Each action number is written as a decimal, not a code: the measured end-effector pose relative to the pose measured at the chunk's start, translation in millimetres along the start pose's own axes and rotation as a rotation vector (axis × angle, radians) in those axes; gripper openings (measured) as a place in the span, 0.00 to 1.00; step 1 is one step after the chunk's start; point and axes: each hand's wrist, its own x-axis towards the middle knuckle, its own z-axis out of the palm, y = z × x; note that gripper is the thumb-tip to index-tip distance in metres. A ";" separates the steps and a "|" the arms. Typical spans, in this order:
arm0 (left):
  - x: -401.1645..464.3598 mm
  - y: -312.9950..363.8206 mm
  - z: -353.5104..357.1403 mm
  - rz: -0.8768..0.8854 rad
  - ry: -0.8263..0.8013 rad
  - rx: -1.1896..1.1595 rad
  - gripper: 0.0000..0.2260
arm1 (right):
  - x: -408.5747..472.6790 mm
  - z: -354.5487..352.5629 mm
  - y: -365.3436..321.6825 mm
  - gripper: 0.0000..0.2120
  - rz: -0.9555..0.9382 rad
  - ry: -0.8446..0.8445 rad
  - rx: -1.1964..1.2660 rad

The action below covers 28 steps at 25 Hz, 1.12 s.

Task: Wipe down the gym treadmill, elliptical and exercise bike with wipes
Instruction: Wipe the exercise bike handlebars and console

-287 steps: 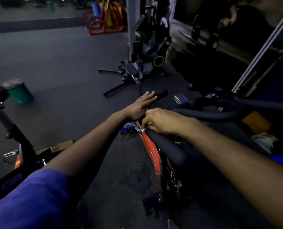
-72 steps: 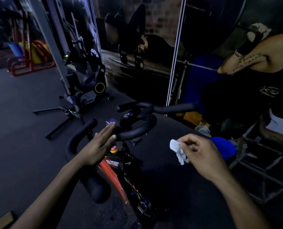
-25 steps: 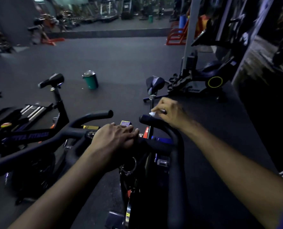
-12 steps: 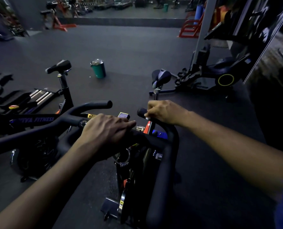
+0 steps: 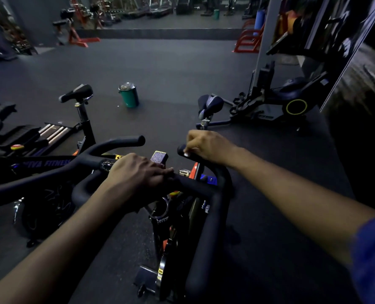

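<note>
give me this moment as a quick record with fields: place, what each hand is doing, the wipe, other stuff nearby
place: dim gym floor, person standing at the front of an exercise bike
left hand: rests on the middle of the handlebar, fingers curled over it
right hand: grips the tip of the right handlebar horn
wipe: only a small white bit shows under the right hand
bike saddle: beyond the right hand
second bike: to the left
green bin: on the floor behind

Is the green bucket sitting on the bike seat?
No, the green bucket stands on the floor, apart from both bike seats.
</note>
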 end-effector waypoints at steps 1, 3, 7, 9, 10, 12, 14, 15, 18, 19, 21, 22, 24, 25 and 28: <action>3.7 1.2 1.9 0.019 -0.034 0.021 0.40 | 10.8 -1.6 -6.8 0.04 -0.004 -0.028 0.018; 14.0 9.7 5.0 0.009 -0.106 0.073 0.40 | 22.0 -6.2 -10.2 0.04 -0.023 -0.090 0.025; 32.5 30.4 22.2 -0.100 -0.192 0.129 0.30 | -9.9 -20.8 7.7 0.05 -0.018 -0.180 0.005; 39.2 33.8 25.4 -0.166 -0.260 0.044 0.30 | -40.4 -26.0 14.0 0.05 0.033 -0.204 0.025; 42.2 34.2 23.8 -0.180 -0.285 -0.001 0.29 | -53.9 -27.8 14.5 0.05 0.074 -0.207 0.040; 47.4 34.1 19.6 -0.178 -0.338 -0.065 0.29 | -72.5 -31.1 8.7 0.07 0.182 -0.210 0.078; 49.3 34.9 16.2 -0.177 -0.382 -0.115 0.29 | -84.2 -32.8 -6.9 0.06 0.286 -0.212 0.108; 49.6 34.5 16.6 -0.177 -0.386 -0.128 0.29 | -89.6 -32.5 -16.7 0.06 0.323 -0.210 0.118; 48.9 32.8 20.6 -0.165 -0.368 -0.115 0.29 | -108.1 -26.6 -43.0 0.04 0.398 -0.178 0.166; 48.6 32.8 22.3 -0.160 -0.364 -0.102 0.29 | -111.5 -23.8 -46.8 0.04 0.420 -0.157 0.174; 47.9 33.0 24.4 -0.152 -0.355 -0.081 0.28 | -109.0 -19.2 -44.7 0.05 0.445 -0.109 0.159; 48.2 32.5 24.9 -0.150 -0.351 -0.081 0.28 | -103.4 -16.5 -39.0 0.06 0.456 -0.080 0.141; 47.6 32.0 23.1 -0.148 -0.357 -0.090 0.28 | -91.1 -13.3 -27.0 0.06 0.480 -0.016 0.126; 47.0 31.6 21.6 -0.147 -0.363 -0.095 0.28 | -86.0 -13.0 -22.7 0.06 0.486 0.010 0.129; 45.8 32.2 16.9 -0.135 -0.360 -0.100 0.29 | -88.3 -15.6 -22.1 0.06 0.495 0.026 0.165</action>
